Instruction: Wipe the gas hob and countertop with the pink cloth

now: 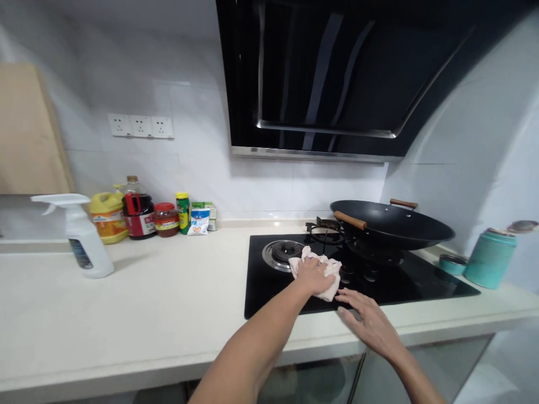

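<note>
My left hand (pixel 314 276) presses down on a crumpled pale pink cloth (pixel 332 287) on the black glass cooktop (pixel 269 294), just right of the left burner (pixel 286 252). Some of its fingers are partly sunk in the folds. At the cooktop's front edge, my right hand (pixel 370 322) holds nothing; its fingers are stretched out and apart. A large black wok (pixel 396 224) with wooden handles sits over the right side of the cooktop. The rear burner's pan support (pixel 326 230) shows beside it, and the control knobs (pixel 369 273) are right of the cloth.
A white spray bottle (pixel 88 241) stands on the left of the counter (pixel 168 303). Along the wall are a yellow jug (pixel 107 219), a dark sauce bottle (pixel 138 216) and a red-lidded jar (pixel 166 220). A teal canister (pixel 490 258) stands at right; a range hood (pixel 328 84) overhangs the cooktop.
</note>
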The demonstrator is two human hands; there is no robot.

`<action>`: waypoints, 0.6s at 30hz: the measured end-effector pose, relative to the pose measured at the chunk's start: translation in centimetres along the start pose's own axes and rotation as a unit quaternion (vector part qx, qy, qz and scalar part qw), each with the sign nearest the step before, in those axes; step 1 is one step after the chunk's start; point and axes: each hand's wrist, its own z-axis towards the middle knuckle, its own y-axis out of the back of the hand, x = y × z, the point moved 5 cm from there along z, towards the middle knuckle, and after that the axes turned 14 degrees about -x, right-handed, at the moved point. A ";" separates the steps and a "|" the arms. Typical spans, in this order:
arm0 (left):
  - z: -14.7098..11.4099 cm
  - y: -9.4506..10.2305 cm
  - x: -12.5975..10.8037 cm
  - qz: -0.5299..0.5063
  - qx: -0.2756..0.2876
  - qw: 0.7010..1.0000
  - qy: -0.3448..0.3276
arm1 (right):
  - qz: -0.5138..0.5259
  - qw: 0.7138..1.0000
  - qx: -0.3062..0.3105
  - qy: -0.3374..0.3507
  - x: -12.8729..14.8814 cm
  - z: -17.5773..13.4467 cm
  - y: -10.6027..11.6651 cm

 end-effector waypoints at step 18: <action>-6.7 7.6 13.2 0.031 -0.012 0.998 0.053 | 0.001 1.000 0.013 -0.023 0.5 0.0 0.2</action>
